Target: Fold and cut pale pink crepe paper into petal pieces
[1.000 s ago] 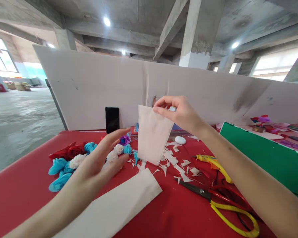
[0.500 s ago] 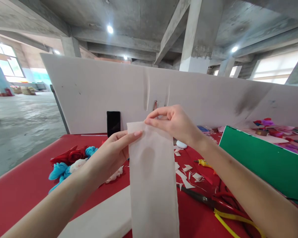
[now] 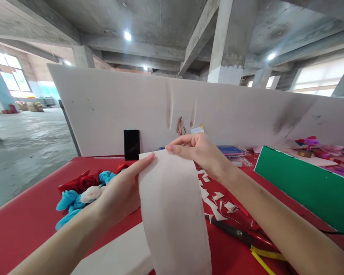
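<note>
A long white strip (image 3: 172, 206), paper or thin fabric, hangs between my hands and curves down past the bottom of the view. My left hand (image 3: 126, 183) grips its top left corner, thumb in front and fingers hidden behind. My right hand (image 3: 202, 154) pinches the top edge near the middle between thumb and fingers. Beneath the strip, at the lower left, lies a wider flat white piece (image 3: 117, 252). Scissors (image 3: 237, 233) with red handles rest on the table to the right, partly hidden by my right forearm.
Blue, red and white fabric flowers (image 3: 80, 194) lie left on the red table (image 3: 23, 225). White scraps (image 3: 215, 204) are scattered right of the strip. A phone (image 3: 131, 145) leans against the white panel (image 3: 117, 103). A green board (image 3: 306, 191) stands at the right; a yellow tape (image 3: 263, 254) lies near the scissors.
The strip's top edge has come down slightly and its lower part now bows to the right. Both hands have lowered a little, still holding it; my left thumb has shifted left.
</note>
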